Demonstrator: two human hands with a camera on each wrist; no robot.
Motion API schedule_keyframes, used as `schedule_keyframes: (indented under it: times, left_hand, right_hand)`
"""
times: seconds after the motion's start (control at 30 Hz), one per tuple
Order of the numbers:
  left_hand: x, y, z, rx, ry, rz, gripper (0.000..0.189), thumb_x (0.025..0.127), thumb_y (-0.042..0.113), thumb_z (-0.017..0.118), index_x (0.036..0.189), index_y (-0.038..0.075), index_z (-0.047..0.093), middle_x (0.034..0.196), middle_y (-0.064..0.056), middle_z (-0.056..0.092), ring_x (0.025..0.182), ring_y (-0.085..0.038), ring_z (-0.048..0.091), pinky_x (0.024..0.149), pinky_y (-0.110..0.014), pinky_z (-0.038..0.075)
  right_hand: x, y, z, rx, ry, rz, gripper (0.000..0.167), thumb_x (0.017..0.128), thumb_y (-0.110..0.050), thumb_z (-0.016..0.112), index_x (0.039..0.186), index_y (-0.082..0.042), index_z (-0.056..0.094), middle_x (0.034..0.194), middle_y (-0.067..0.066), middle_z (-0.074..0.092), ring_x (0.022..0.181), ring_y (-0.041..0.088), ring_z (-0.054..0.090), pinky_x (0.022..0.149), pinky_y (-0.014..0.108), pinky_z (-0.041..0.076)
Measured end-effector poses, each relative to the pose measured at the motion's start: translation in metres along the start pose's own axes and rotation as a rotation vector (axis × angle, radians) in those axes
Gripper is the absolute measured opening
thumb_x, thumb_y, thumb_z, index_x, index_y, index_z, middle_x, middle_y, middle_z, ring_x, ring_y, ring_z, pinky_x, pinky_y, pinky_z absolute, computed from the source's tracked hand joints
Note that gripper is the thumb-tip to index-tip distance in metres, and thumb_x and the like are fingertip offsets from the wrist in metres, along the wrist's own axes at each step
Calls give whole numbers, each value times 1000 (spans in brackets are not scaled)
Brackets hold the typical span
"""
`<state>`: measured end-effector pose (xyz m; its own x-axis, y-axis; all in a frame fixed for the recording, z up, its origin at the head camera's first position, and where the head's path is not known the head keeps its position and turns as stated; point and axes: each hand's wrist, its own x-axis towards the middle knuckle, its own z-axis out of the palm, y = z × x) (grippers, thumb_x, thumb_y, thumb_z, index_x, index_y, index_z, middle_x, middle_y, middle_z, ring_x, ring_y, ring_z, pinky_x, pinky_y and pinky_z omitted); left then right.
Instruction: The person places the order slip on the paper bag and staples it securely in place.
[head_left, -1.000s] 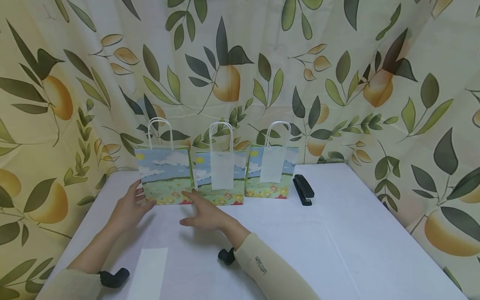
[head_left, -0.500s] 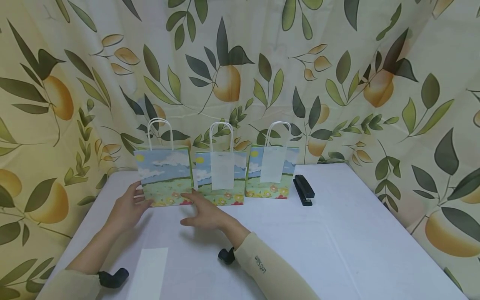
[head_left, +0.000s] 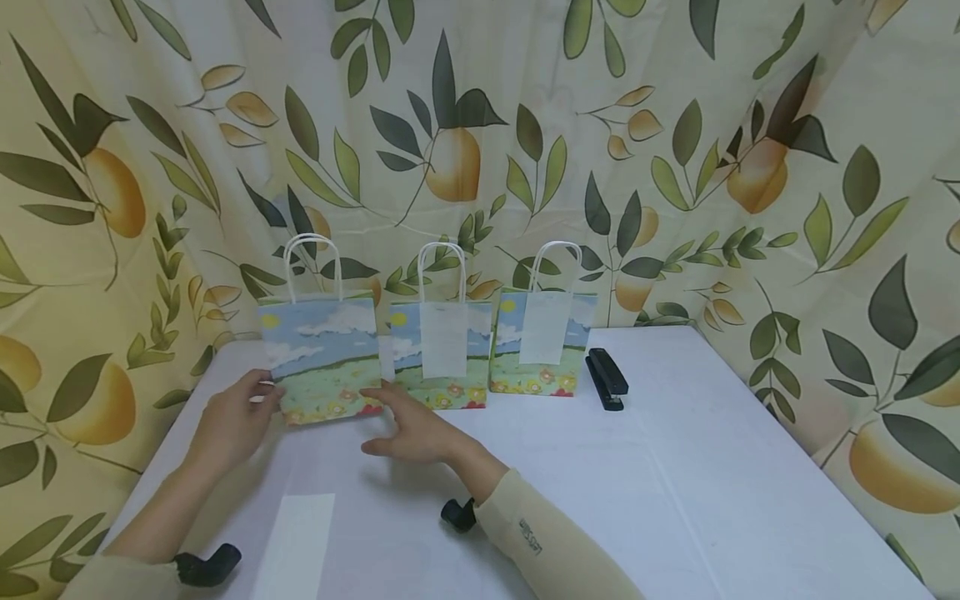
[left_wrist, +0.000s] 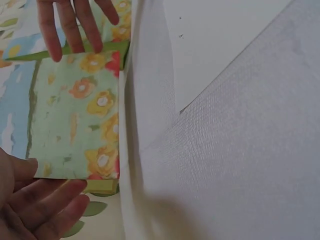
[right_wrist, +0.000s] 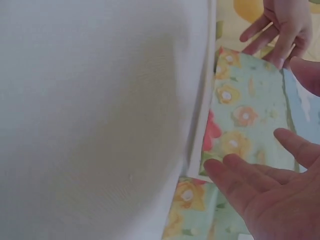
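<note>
Leafy curtain (head_left: 540,75), white table (head_left: 720,467) (creased), held bag (head_left: 322,358)

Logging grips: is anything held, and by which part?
The left hand pinches the leftmost bag by its lower left edge; the right hand, spread at the opposite edge, holds nothing.

3 paper bags (head_left: 322,350), 2 white cards (head_left: 443,342) on bag fronts, 2 hands (head_left: 231,425) — plus 1 stapler (head_left: 607,379) at 4 o'clock, 1 loose white sheet (head_left: 296,546) at 7 o'clock.

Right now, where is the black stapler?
In the head view, the black stapler lies on the table, right of centre, just right of the rightmost paper bag.
</note>
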<state>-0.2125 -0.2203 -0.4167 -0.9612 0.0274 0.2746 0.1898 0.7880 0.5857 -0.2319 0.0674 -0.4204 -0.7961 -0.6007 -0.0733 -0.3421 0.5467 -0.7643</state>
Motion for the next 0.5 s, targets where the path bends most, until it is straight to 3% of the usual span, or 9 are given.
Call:
schedule_keyframes:
  times: [0.23, 0.37, 0.5]
  left_hand:
    - [-7, 6, -10, 9, 57, 63, 19, 107, 19, 59, 113, 4, 66, 107, -20, 77, 80, -31, 79, 59, -30, 51]
    - [-13, 10, -13, 9, 80, 91, 15, 106, 18, 61, 109, 5, 67, 104, -19, 78, 78, -31, 79, 54, -26, 45]
    - [-20, 16, -16, 1, 83, 101, 12, 106, 17, 61, 107, 7, 67, 102, -17, 79, 77, -31, 79, 49, -26, 41]
  right_hand:
    - [-13, -5, -8, -2, -27, -25, 75, 98, -35, 72, 162, -34, 32, 174, -4, 17, 162, 21, 13, 126, 55, 28]
    - [-22, -7, -12, -3, -33, -51, 75, 99, -35, 70, 162, -35, 31, 173, -7, 20, 162, 20, 15, 123, 52, 34]
    - [-33, -10, -17, 13, -28, -79, 73, 100, -33, 69, 162, -34, 31, 171, -9, 25, 157, 18, 30, 120, 46, 40]
